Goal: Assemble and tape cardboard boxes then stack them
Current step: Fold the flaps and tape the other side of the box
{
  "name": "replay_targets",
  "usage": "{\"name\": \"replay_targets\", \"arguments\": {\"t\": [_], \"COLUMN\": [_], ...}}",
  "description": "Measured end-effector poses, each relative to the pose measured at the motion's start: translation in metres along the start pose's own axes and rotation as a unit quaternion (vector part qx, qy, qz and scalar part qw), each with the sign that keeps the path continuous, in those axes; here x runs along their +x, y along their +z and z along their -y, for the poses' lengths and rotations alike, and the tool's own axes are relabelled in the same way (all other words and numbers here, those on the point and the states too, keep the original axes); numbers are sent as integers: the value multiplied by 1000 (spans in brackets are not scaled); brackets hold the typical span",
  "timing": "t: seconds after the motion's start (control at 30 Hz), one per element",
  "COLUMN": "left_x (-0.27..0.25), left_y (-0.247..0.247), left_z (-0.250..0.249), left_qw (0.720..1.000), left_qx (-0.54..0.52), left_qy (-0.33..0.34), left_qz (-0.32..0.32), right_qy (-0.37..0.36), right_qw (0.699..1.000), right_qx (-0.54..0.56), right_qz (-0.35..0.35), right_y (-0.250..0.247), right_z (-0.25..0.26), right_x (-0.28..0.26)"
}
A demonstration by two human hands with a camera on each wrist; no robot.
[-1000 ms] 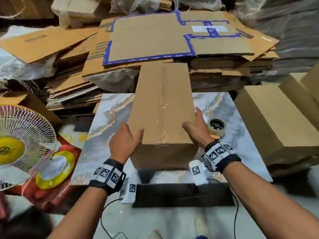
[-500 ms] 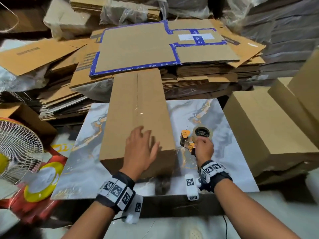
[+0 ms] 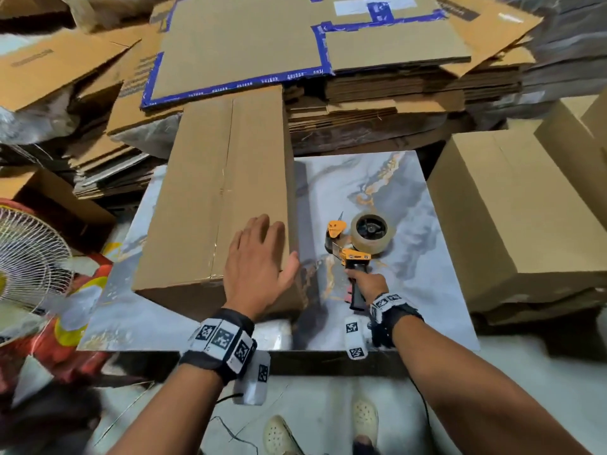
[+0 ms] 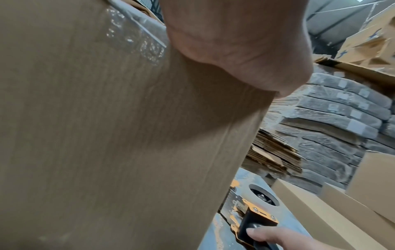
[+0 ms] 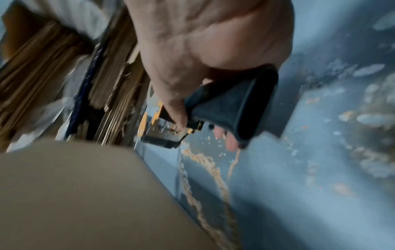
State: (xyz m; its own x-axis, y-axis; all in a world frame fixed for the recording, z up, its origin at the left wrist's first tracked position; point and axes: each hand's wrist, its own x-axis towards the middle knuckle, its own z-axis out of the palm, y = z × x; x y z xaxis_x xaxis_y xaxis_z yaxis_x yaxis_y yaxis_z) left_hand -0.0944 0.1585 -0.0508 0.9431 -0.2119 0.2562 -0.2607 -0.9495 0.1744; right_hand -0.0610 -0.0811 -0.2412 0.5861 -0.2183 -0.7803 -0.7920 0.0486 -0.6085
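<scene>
A closed brown cardboard box [image 3: 210, 198] lies lengthwise on the marble-patterned table [image 3: 387, 178], its top flaps meeting at a centre seam with clear tape at the near end. My left hand [image 3: 259, 257] lies flat, fingers straight, on the box's near right corner; in the left wrist view the palm [image 4: 235, 44] presses the box top [image 4: 107, 135]. To the right, my right hand [image 3: 368, 284] grips the black handle of an orange tape dispenser [image 3: 358, 241] holding a roll of clear tape. The right wrist view shows fingers curled round the handle [image 5: 230, 104].
Assembled boxes [image 3: 512, 218] are stacked right of the table. Piles of flat cardboard [image 3: 312, 47], one sheet edged with blue tape, lie behind. A white fan [image 3: 29, 257] stands at the left above red and yellow items. My feet show on the floor below.
My right hand left the box's near right edge, reached the dispenser and now grips its handle. My left hand moved from the box's near left edge onto its top. The box shifted left.
</scene>
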Motion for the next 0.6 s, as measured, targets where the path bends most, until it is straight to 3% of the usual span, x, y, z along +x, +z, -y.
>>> {"name": "replay_targets", "arguments": {"t": [0.17,0.27,0.37,0.53,0.6], "left_x": [-1,-1,-1,-1,1], "left_y": [3,4,5,3,1], "left_z": [0,1,2,1,1], "left_qw": [1000,999,999,998,992], "left_qx": [0,-7,-8,-25,-105], "left_qy": [0,2,-3,7,-24], "left_qz": [-27,-38,-41,-59,-69], "right_qy": [106,90,4,-167,-224], "right_qw": [972,964,973,955,948], "right_qx": [111,157,136,115,72], "right_qz": [178,196,185,217,215], "right_y": [-2,-5,-6,-14,-17], "right_z": [31,38,42,68,84], "right_x": [-43,-52,-69,-119,-143]}}
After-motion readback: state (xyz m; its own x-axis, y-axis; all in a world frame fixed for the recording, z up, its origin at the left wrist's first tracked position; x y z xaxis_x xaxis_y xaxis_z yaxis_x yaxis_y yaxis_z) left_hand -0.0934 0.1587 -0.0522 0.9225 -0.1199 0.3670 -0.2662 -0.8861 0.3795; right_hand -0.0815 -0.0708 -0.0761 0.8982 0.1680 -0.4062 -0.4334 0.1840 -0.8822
